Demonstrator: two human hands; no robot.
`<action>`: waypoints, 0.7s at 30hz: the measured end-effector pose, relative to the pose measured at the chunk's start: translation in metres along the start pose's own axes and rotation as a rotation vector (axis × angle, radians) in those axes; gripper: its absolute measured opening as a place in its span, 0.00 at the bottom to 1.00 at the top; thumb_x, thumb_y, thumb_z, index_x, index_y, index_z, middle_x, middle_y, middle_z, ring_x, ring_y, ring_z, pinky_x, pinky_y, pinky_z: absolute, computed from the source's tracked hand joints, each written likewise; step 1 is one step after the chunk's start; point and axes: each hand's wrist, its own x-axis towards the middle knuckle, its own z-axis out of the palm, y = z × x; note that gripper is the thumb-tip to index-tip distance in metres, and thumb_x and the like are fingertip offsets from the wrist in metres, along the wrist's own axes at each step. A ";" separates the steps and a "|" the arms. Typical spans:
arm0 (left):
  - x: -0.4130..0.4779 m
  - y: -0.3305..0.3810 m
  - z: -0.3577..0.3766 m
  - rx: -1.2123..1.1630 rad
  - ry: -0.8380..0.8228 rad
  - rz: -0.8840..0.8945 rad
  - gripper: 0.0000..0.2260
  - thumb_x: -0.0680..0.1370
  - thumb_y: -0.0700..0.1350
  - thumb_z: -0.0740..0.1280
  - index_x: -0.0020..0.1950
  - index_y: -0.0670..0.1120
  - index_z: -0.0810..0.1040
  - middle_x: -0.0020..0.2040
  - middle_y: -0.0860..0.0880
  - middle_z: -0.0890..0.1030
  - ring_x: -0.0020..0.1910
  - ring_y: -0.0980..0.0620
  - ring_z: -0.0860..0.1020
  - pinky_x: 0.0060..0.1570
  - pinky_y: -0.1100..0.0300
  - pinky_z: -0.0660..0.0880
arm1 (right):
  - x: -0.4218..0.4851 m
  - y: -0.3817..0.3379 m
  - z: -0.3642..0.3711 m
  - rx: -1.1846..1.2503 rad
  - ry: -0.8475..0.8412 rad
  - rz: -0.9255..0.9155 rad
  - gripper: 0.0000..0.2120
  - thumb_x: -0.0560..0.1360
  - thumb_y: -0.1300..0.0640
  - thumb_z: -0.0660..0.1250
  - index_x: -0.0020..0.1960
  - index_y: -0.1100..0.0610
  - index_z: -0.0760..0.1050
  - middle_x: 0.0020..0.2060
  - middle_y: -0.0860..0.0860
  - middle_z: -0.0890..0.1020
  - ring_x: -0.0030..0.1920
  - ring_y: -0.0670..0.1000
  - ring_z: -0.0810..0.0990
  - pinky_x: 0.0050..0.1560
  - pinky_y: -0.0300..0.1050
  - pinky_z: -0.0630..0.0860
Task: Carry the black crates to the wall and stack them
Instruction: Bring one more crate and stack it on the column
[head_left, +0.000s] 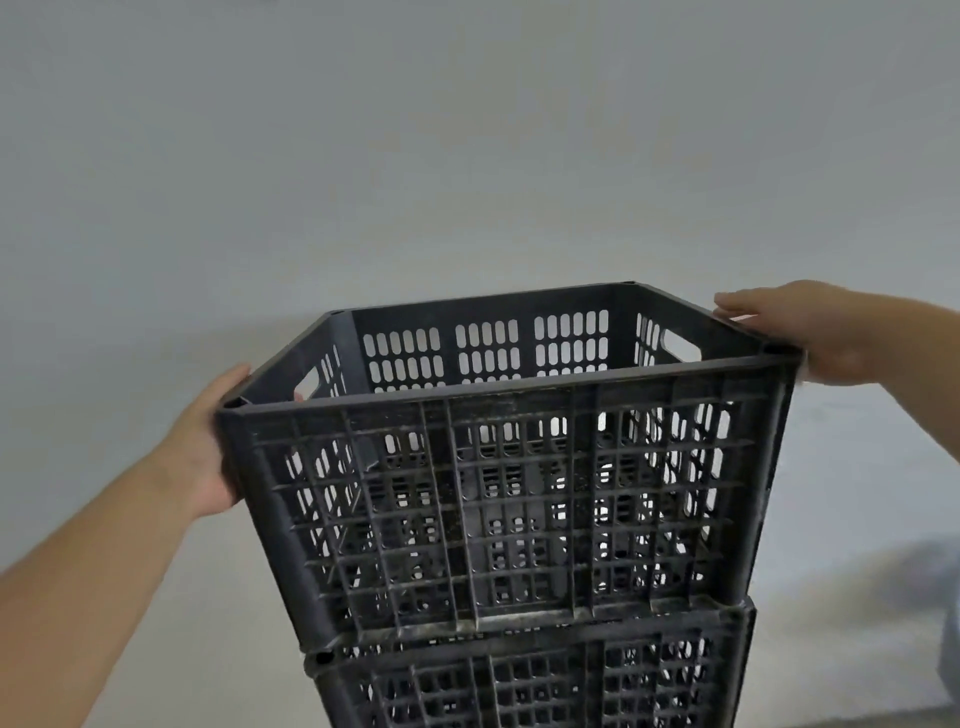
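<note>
Pale wall (467, 156) straight ahead, beyond both hands. Between them, the top black crate (509, 499) sits on a lower black crate (545, 675). Left hand (213, 441) grips the top crate's left rim; right hand (800, 332) lies flat, fingers open, on its right rim.

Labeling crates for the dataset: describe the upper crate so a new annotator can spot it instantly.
Start at the pale wall; a stack of black slotted crates stands before it. The upper crate sits on the lower crate, with the left hand and right hand on its sides. Unlike the lower one, its open rim and empty inside show.
</note>
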 end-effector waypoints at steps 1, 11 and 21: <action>-0.007 -0.007 0.000 0.008 0.015 0.026 0.18 0.75 0.64 0.66 0.55 0.52 0.83 0.57 0.45 0.85 0.54 0.43 0.83 0.64 0.45 0.73 | -0.003 0.005 0.000 0.069 0.007 -0.007 0.17 0.83 0.48 0.61 0.62 0.60 0.75 0.45 0.56 0.82 0.33 0.52 0.80 0.34 0.43 0.77; -0.061 -0.073 0.017 0.150 0.065 0.314 0.28 0.83 0.65 0.51 0.67 0.50 0.81 0.62 0.44 0.84 0.63 0.42 0.81 0.65 0.38 0.71 | -0.025 0.067 0.016 0.353 0.334 -0.124 0.18 0.79 0.41 0.57 0.52 0.52 0.78 0.52 0.46 0.81 0.53 0.49 0.76 0.65 0.50 0.69; -0.068 -0.122 0.014 0.152 0.259 0.205 0.29 0.79 0.70 0.56 0.65 0.53 0.81 0.58 0.51 0.86 0.61 0.51 0.82 0.69 0.47 0.70 | -0.053 0.167 0.065 0.493 0.194 -0.150 0.18 0.79 0.37 0.60 0.56 0.48 0.79 0.48 0.45 0.85 0.47 0.44 0.82 0.52 0.45 0.73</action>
